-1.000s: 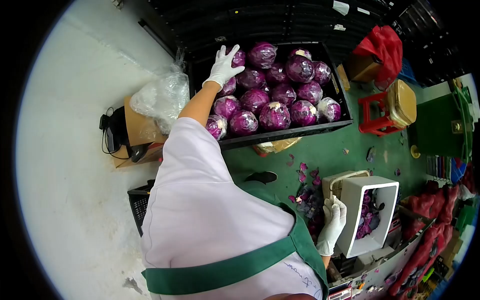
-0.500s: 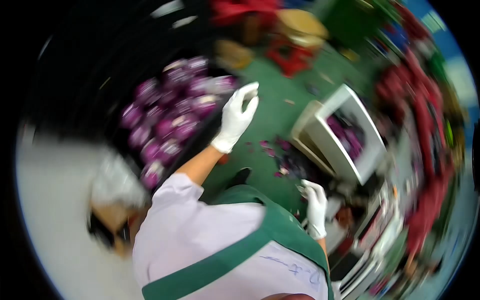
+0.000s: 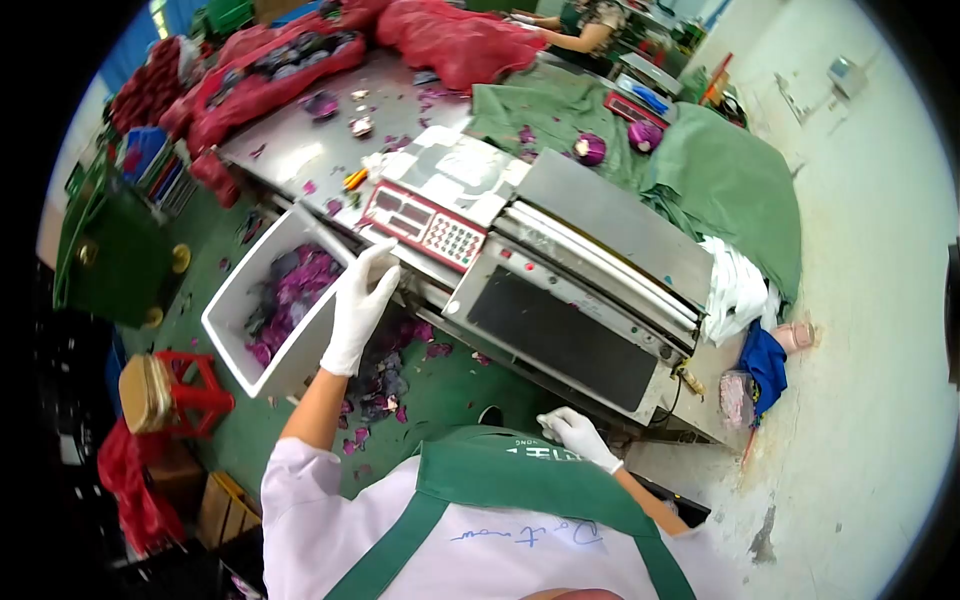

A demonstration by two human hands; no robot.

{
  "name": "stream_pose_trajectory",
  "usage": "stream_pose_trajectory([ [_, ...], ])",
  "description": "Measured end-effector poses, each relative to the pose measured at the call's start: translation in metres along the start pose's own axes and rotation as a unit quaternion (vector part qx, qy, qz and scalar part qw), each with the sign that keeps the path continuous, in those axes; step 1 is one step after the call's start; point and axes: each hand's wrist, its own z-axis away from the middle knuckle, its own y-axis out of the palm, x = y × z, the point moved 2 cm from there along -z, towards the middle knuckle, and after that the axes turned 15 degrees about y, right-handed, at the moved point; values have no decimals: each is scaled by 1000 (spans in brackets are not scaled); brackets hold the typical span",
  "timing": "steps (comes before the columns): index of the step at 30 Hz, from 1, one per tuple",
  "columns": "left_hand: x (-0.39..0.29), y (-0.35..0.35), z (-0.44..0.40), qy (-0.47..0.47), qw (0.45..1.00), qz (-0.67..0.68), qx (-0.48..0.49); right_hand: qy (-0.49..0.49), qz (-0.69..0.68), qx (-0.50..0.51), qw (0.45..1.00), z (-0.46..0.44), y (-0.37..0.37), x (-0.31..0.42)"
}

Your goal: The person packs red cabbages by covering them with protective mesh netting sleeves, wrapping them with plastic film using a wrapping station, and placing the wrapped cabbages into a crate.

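Note:
My left hand (image 3: 358, 312), in a white glove, is raised beside a white bin (image 3: 228, 352), its thumb and fingers apart and nothing between them. The bin holds purple cabbage leaves (image 3: 300, 285). Just beyond the fingertips is a scale with a red keypad panel (image 3: 425, 225). My right hand (image 3: 585, 440), also gloved, hangs low near my apron, its fingers curled in; what they hold, if anything, is hidden. In front of it stands a wrapping machine (image 3: 590, 300) with a dark flat plate. Two purple cabbages (image 3: 590, 149) lie on green cloth behind the machine.
Fallen leaves (image 3: 380, 385) litter the green floor. A red stool (image 3: 195, 395) stands at left, near a green bin (image 3: 110, 250). Red mesh sacks (image 3: 450, 40) lie on the metal table (image 3: 300, 140). Another person (image 3: 585, 30) is at the far end. A wall (image 3: 850, 300) bounds the right.
My view has swung right, from the crate of purple cabbages to the table with the scale and machine. My left hand stays raised with fingers apart; my right stays low.

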Motion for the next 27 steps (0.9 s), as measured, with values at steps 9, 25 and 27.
stream_pose_trajectory([
  [9,87,198,-264,147,957,-43,245,191,-460,-4,867,-17,-43,-48],
  [25,265,520,-396,208,779,-257,533,250,-652,-193,689,-35,-1,-21],
  [27,284,521,-402,159,852,-184,465,213,-656,-183,701,-37,6,-47],
])
